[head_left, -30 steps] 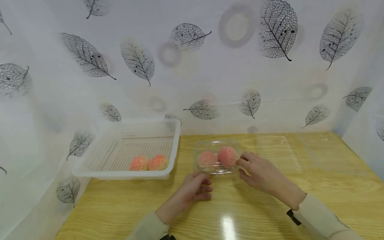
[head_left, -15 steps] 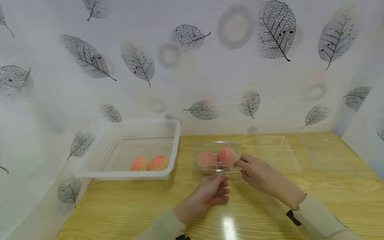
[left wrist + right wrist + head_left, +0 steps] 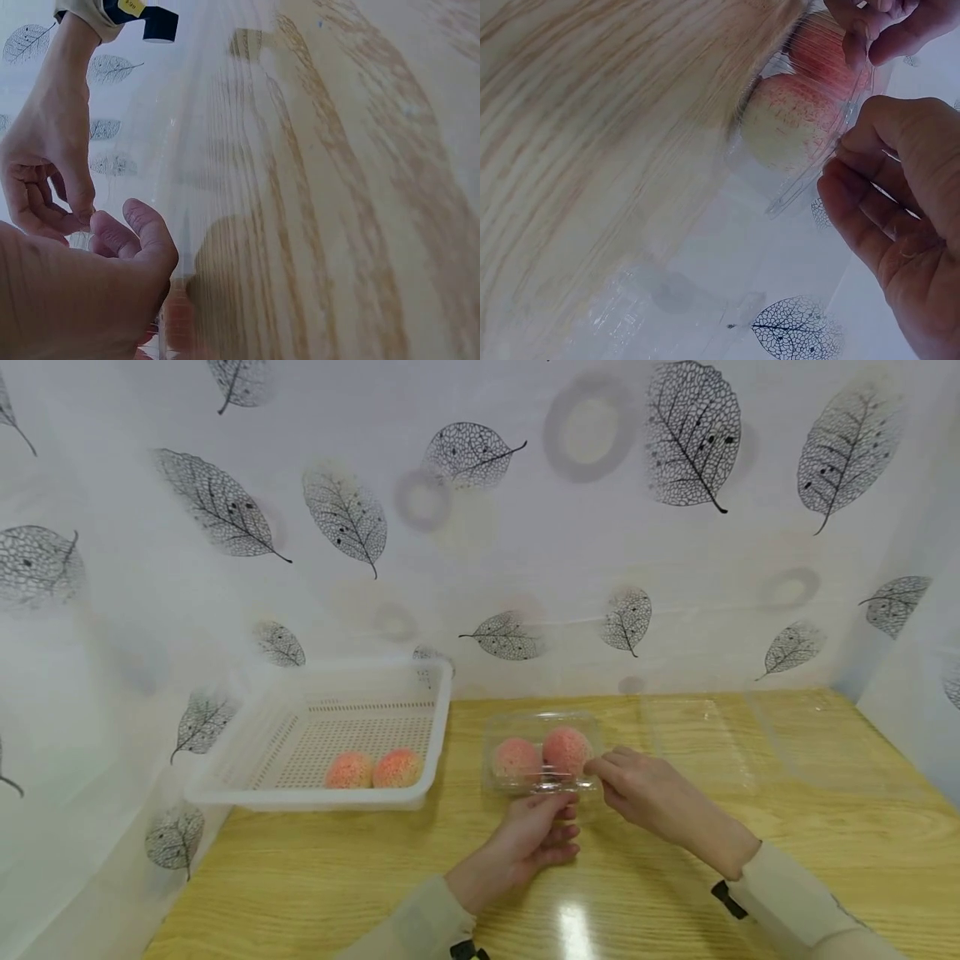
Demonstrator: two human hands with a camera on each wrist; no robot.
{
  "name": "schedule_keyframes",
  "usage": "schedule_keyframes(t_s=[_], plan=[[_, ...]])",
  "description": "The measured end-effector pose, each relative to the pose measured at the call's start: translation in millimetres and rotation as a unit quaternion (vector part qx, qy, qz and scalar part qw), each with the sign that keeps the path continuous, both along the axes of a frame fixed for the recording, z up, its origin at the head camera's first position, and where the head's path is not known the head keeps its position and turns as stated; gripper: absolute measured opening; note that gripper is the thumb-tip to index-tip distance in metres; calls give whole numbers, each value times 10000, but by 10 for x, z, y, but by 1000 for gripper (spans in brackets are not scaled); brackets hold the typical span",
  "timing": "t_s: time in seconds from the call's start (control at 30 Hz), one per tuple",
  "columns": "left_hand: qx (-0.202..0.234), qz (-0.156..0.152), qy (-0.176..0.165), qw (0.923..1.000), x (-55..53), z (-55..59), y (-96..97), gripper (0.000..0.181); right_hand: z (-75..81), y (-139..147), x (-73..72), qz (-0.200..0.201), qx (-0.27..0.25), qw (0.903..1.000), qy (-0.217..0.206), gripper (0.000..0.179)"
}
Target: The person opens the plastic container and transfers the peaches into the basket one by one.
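Note:
A clear plastic clamshell box (image 3: 542,718) stands mid-table with two pink peaches inside, a left peach (image 3: 517,762) and a right peach (image 3: 567,750). My right hand (image 3: 647,795) pinches the rim at the box's front right corner between thumb and fingertips. From the front, my left hand (image 3: 528,837) pinches the same front edge, its lower fingers bent loosely beneath. The right wrist view shows both hands at one long clear rim (image 3: 802,184), close beside a yellow-and-red peach (image 3: 787,124). In the left wrist view the box is mostly hidden behind the left hand (image 3: 82,292).
At the left, a white perforated plastic basket (image 3: 300,796) holds two more peaches (image 3: 373,769) in its front right corner. Clear plastic containers (image 3: 697,739) lie at the right of the wooden table (image 3: 300,877). A leaf-print curtain (image 3: 555,568) hangs behind.
My left hand has moved right along the box's front, and its thumb now meets the front edge near my right hand. The right hand stays at the corner, fingers slightly more bent.

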State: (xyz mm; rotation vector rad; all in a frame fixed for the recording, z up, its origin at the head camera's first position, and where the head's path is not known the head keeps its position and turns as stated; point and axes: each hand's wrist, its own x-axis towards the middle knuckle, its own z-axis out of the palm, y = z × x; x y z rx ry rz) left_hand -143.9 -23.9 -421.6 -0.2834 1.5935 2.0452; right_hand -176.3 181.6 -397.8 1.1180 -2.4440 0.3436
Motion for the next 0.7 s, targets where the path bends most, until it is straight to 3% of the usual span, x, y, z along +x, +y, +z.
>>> schedule_keyframes(t_s=[0.17,0.33,0.7], plan=[[133,-48,-67,9999,-5,-2,-23,36,9,-1,-23,89,-48,9999,-138,35],[172,60,-84,9998,-21,-17,-4,36,-21,1,-58,224,-136,9997,9,37],[-58,718,-7,9974,-38,-69,96,26,-101,5,-139,370,-192,9988,268,39]])
